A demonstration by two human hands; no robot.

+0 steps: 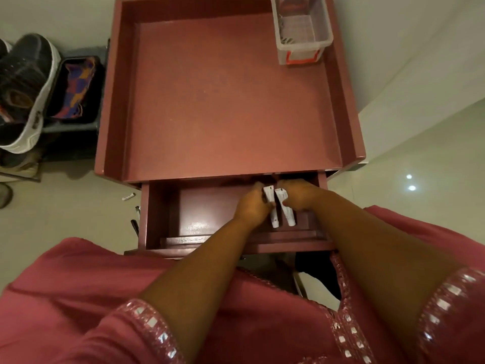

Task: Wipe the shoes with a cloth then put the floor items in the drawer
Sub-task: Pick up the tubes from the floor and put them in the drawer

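Observation:
The drawer (157, 216) of a dark red cabinet (231, 101) is pulled out in front of me. Both my hands are inside it, side by side. My left hand (252, 203) grips a small white tube (273, 214). My right hand (299, 195) grips a second white tube (287, 208) right beside the first. The tubes' lower ends point toward me. A small white item (128, 197) lies on the floor to the left of the drawer, with dark pens (135, 224) near the drawer's left side. Dark shoes (23, 82) with white soles sit at far left.
A clear plastic box (301, 30) stands at the back right of the cabinet top. A dark bin with a colourful cloth (76, 90) stands between the shoes and the cabinet. A pale wall corner rises on the right. My pink garment fills the foreground.

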